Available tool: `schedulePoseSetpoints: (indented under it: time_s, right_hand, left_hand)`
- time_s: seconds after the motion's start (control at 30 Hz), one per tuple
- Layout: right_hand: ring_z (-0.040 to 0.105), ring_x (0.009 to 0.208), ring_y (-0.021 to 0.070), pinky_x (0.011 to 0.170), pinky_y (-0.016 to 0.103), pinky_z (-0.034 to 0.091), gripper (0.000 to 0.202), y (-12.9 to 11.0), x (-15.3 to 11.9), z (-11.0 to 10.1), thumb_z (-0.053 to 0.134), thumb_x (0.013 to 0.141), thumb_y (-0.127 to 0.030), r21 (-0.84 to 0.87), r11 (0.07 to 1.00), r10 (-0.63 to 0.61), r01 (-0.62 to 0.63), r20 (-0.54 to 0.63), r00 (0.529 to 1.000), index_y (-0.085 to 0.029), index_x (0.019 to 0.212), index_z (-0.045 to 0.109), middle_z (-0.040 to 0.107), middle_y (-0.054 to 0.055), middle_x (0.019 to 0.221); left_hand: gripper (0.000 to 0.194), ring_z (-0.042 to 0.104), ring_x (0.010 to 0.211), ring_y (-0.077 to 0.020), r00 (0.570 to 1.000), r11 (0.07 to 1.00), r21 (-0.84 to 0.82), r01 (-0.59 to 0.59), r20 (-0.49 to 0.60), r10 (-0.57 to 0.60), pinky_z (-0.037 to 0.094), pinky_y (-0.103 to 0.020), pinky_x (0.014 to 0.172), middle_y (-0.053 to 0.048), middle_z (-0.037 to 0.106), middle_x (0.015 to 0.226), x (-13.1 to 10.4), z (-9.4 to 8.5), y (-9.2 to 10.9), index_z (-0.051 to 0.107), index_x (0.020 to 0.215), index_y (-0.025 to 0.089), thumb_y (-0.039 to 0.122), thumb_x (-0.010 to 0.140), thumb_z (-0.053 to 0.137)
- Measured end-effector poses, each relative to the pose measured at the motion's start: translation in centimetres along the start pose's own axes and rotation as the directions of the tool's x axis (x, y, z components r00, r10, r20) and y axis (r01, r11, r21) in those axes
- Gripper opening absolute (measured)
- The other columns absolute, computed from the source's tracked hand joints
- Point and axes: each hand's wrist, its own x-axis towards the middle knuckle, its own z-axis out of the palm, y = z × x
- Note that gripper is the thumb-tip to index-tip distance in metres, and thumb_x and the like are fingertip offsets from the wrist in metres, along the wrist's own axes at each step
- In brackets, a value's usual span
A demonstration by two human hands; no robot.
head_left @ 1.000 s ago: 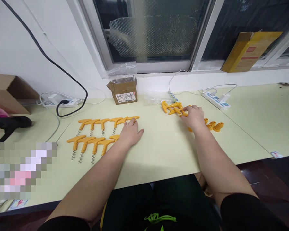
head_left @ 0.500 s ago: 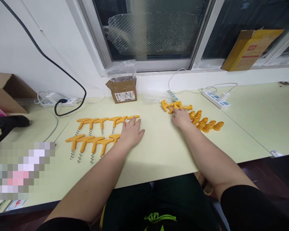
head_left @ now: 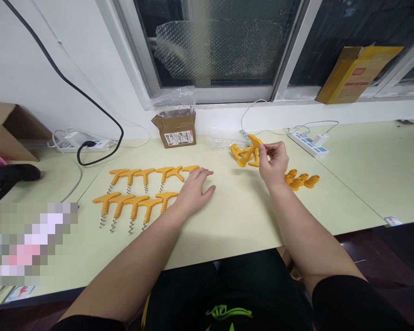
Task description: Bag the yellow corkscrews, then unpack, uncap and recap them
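Two rows of yellow corkscrews point(head_left: 134, 204) on the desk point(head_left: 231, 220), left hand point(head_left: 193, 193) at their right end, fingers loosely spread; right hand point(head_left: 274, 165) pinching a yellow handle point(head_left: 256, 140) by a yellow pile point(head_left: 243, 159).

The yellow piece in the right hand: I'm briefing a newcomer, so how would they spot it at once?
Find the window, then the pale table below it. There, the right hand is beside a small yellow heap. The yellow piece is the only one pinched between thumb and fingers; the heap lies on the table.
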Motion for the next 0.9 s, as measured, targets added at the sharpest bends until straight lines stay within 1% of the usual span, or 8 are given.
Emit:
schedulePoseSetpoints:
  time_s: [0.1,0.27,0.4,0.47,0.53,0.63,0.77,0.9]
  right_hand:
    - [0.065,0.064,0.0167,0.065,0.036,0.058,0.034,-1.9,-1.7,1.2,0.067,0.092,-0.053,0.338,0.919,0.158,-0.203,0.156,0.975,-0.027,0.089,0.046,0.064,-0.001,0.079]
    - [0.069,0.066,0.0165,0.068,0.037,0.061,0.045,-4.2,-4.5,3.8,0.076,0.084,-0.059,0.421,0.790,0.249,-0.446,0.445,0.860,-0.026,0.085,0.045,0.066,-0.002,0.075]
    - [0.065,0.061,0.0137,0.064,0.032,0.057,0.044,-4.4,-4.7,3.6,0.076,0.084,-0.057,0.353,0.796,0.224,-0.492,0.584,0.780,-0.026,0.093,0.048,0.064,-0.005,0.070]
    - [0.059,0.056,0.0117,0.057,0.027,0.051,0.043,-3.9,-4.1,2.7,0.075,0.086,-0.054,0.251,0.828,0.187,-0.502,0.720,0.668,-0.025,0.107,0.052,0.060,-0.008,0.066]
    - [0.055,0.054,0.0106,0.051,0.024,0.045,0.044,-3.4,-3.5,1.8,0.072,0.089,-0.053,0.131,0.840,0.166,-0.527,0.862,0.479,-0.022,0.116,0.056,0.059,-0.006,0.067]
    - [0.056,0.058,0.0108,0.052,0.025,0.047,0.040,-2.9,-2.8,0.9,0.071,0.090,-0.053,0.076,0.826,0.108,-0.559,0.951,0.289,-0.018,0.108,0.063,0.064,-0.001,0.076]
    - [0.067,0.087,0.0169,0.080,0.033,0.057,0.028,-3.0,-2.6,0.8,0.073,0.090,-0.046,0.240,0.870,-0.037,-0.431,0.903,0.428,-0.020,0.101,0.068,0.071,0.005,0.097]
    - [0.069,0.107,0.0224,0.099,0.043,0.055,0.022,-3.4,-2.5,0.7,0.072,0.091,-0.045,0.342,0.890,-0.123,-0.301,0.818,0.562,-0.024,0.099,0.071,0.074,0.006,0.107]
  left_hand:
    - [0.050,0.050,0.140,-0.0300,1.000,0.932,-0.362,0.003,0.003,-0.003,0.039,-0.051,0.119,-0.013,0.056,0.146,-0.1,0.0,0.8,0.055,0.140,0.022,0.046,0.096,0.062]
    - [0.054,0.070,0.107,-0.0240,0.953,0.544,-0.789,0.286,0.295,-0.073,0.053,-0.047,0.102,-0.014,0.067,0.122,-0.3,0.5,1.2,0.051,0.135,0.020,0.054,0.094,0.064]
    - [0.052,0.069,0.096,-0.0226,0.933,0.638,-0.695,0.331,0.343,-0.110,0.058,-0.041,0.087,-0.010,0.067,0.116,-0.5,-0.1,1.2,0.054,0.130,0.022,0.052,0.090,0.068]
    - [0.044,0.066,0.109,-0.0256,0.953,0.790,-0.564,0.239,0.293,-0.080,0.055,-0.041,0.094,-0.010,0.068,0.121,-0.7,-0.8,1.5,0.061,0.126,0.023,0.052,0.093,0.064]
    - [0.040,0.066,0.108,-0.0252,0.951,0.860,-0.464,0.212,0.299,-0.073,0.053,-0.039,0.095,-0.009,0.071,0.117,-0.8,-1.5,1.9,0.066,0.122,0.023,0.053,0.095,0.061]
    - [0.043,0.065,0.074,-0.0177,0.870,0.764,-0.503,0.405,0.468,-0.153,0.053,-0.033,0.073,-0.006,0.072,0.095,-0.8,-2.0,2.4,0.066,0.113,0.020,0.058,0.093,0.060]
    - [0.048,0.055,0.054,-0.0119,0.700,0.410,-0.605,0.683,0.702,-0.130,0.045,-0.027,0.057,-0.005,0.068,0.077,-0.6,-2.4,2.1,0.067,0.101,0.015,0.062,0.094,0.059]
    - [0.042,0.047,0.050,-0.0093,0.621,0.065,-0.619,0.783,0.783,-0.038,0.039,-0.022,0.050,-0.001,0.055,0.061,-0.4,-3.4,1.2,0.071,0.094,0.012,0.052,0.097,0.058]
